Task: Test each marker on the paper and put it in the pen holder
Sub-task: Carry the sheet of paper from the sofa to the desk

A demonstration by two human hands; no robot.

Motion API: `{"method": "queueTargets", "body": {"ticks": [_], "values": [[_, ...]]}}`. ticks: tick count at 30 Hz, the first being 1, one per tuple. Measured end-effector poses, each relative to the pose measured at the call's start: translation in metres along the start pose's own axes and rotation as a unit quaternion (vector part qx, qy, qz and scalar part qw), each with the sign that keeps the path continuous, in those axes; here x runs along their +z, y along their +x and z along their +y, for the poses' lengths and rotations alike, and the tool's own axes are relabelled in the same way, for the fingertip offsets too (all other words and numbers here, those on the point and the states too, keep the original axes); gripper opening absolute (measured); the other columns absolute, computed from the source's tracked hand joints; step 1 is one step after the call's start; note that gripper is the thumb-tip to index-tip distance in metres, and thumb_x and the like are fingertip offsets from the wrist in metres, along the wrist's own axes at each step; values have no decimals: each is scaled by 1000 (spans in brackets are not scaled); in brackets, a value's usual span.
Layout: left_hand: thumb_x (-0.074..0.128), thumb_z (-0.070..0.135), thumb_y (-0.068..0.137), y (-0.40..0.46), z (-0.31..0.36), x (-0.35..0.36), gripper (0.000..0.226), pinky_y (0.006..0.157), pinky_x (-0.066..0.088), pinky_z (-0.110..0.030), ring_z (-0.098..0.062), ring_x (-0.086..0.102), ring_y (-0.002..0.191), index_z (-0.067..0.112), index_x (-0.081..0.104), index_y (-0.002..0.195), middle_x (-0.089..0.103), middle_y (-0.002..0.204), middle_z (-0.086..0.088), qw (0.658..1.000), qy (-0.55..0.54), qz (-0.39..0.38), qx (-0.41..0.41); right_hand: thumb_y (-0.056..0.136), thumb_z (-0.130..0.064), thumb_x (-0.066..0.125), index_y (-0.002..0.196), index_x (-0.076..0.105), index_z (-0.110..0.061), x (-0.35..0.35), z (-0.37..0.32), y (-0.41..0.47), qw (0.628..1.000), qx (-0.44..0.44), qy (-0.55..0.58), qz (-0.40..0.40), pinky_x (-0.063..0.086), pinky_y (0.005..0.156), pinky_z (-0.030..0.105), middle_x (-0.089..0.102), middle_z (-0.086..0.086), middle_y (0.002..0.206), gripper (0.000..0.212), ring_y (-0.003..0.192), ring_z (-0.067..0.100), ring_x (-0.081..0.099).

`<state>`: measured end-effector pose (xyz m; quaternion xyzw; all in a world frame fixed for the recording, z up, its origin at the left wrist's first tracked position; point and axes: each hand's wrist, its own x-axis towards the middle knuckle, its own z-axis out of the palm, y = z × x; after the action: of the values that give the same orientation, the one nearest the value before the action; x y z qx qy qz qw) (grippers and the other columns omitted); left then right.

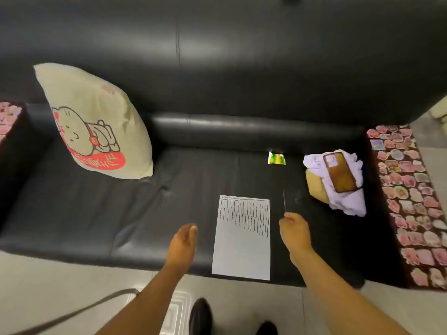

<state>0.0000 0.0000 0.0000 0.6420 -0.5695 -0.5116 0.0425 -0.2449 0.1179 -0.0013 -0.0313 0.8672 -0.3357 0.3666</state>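
The paper (242, 238) on the sofa (121, 201) already carries many test strokes, while the right hand (296, 234) pinches a dark marker (284, 201) beside it, the left hand (183, 240) hovers open, and no holder shows.

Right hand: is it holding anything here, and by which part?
The right hand pinches a thin dark marker by its near end; it points away beside the paper. The left hand holds nothing.

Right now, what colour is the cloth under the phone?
Pale lilac cloth, clearest in the head view.
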Motion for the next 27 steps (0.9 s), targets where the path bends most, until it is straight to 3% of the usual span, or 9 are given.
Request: {"method": "queueTargets", "body": {"ticks": [2, 5, 7, 11, 13, 16, 21, 24, 27], "values": [[47, 36, 97, 35, -27, 31, 38, 99, 42, -39, -27, 55, 112, 14, 55, 127, 59, 122, -8, 1000, 16, -9, -10, 98, -8, 53, 135, 55, -3, 34, 46, 24, 997, 55, -59, 1, 52, 82, 37, 65, 15, 122, 38, 99, 26, 64], [51, 29, 96, 82, -67, 83, 35, 92, 41, -33, -29, 57, 106, 10, 56, 125, 62, 119, -12, 997, 62, -41, -28, 96, -21, 59, 145, 44, 0, 80, 113, 56, 987, 106, -123, -15, 46, 103, 48, 55, 26, 136, 55, 124, 41, 53], [52, 27, 94, 99, -91, 111, 36, 91, 45, -34, -32, 58, 103, 6, 55, 124, 61, 117, -16, 993, 101, -47, -21, 92, -34, 67, 142, 45, 2, 100, 134, 68, 974, 111, -198, 21, 45, 99, 51, 49, 28, 138, 65, 124, 45, 48], [61, 38, 88, 109, -112, 143, 44, 87, 50, -36, -22, 55, 98, 12, 54, 123, 57, 110, -4, 988, 135, 70, 22, 85, -44, 74, 134, 46, -3, 122, 153, 69, 960, 70, -251, 100, 51, 86, 55, 49, 23, 134, 70, 122, 43, 46], [63, 39, 86, 107, -112, 153, 45, 84, 50, -34, -19, 55, 95, 13, 53, 122, 58, 103, 1, 988, 122, 85, 39, 88, -43, 71, 128, 50, -4, 127, 156, 68, 959, 42, -259, 109, 51, 86, 53, 55, 20, 129, 60, 119, 39, 50], [65, 34, 86, 108, -110, 159, 41, 80, 52, -42, -20, 57, 86, 13, 51, 118, 58, 90, 1, 992, 92, 84, 13, 88, -39, 73, 115, 58, -4, 128, 159, 69, 968, 23, -224, 112, 53, 81, 47, 61, 17, 115, 46, 108, 36, 56], [67, 31, 83, 110, -107, 152, 24, 74, 53, -43, -28, 56, 82, 9, 58, 91, 56, 88, -7, 993, 98, 62, -8, 91, -21, 72, 86, 58, -6, 118, 162, 72, 990, -2, -124, 69, 51, 66, 34, 62, 14, 90, 22, 82, 30, 61], [67, 33, 85, 103, -107, 139, 22, 58, 51, -29, -20, 57, 69, 15, 55, 84, 59, 82, -8, 998, 55, 35, -26, 96, -15, 65, 80, 52, -10, 107, 161, 64, 998, -8, -65, 12, 44, 55, 25, 58, 8, 73, 21, 62, 18, 54], [66, 37, 85, 90, -105, 113, 26, 46, 40, -18, -12, 52, 56, 16, 52, 78, 56, 67, -1, 998, 56, 22, -13, 98, -14, 63, 83, 54, -3, 94, 149, 45, 998, -21, -35, -45, 45, 56, 28, 57, 15, 73, 21, 61, 19, 49]]}}
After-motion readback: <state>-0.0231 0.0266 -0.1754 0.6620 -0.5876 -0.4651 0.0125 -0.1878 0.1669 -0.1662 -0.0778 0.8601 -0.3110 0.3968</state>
